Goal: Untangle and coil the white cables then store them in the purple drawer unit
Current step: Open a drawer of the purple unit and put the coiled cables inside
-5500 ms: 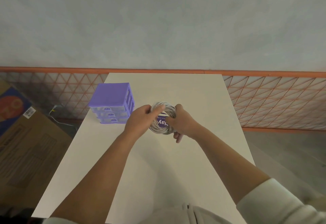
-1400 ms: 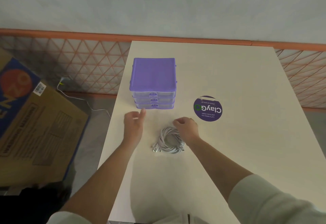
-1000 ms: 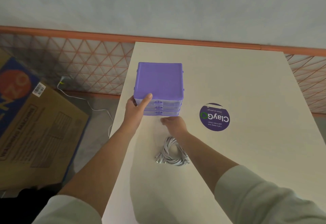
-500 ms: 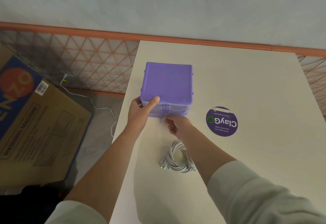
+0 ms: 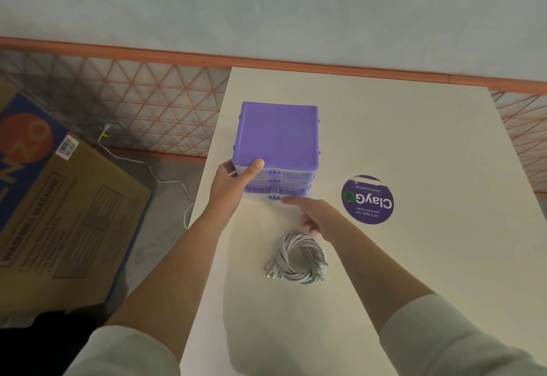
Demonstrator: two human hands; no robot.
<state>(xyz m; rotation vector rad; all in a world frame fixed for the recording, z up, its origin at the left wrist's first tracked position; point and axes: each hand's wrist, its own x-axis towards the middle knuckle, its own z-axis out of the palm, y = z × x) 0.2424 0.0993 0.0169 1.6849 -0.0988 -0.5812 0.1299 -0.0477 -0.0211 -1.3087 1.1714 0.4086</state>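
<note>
Box: brown cardboard box [image 5: 59,210] on the floor, print reads "WASHING MACHINE".
Left grip: your left hand [image 5: 233,186] clasps the purple plastic drawer unit [image 5: 278,144] at its corner.
Right grip: your right hand [image 5: 313,213] released, fingers straight at the bottom drawer front.
Cables: white cable coil [image 5: 297,258] lies on the white bench [image 5: 414,139], near you.
Progress: coiling looks done; open drawer, stow coil.
Label: round purple sticker [image 5: 367,199] reads "ClayGO".

Table [image 5: 414,139]: drawer unit [image 5: 278,136] near left edge, toward the rear; round sticker [image 5: 367,200] to its right, apart; coiled cables [image 5: 299,258] in front of the unit. Cardboard box [image 5: 68,207] on floor, left of table; mesh fence [image 5: 148,103] behind.
</note>
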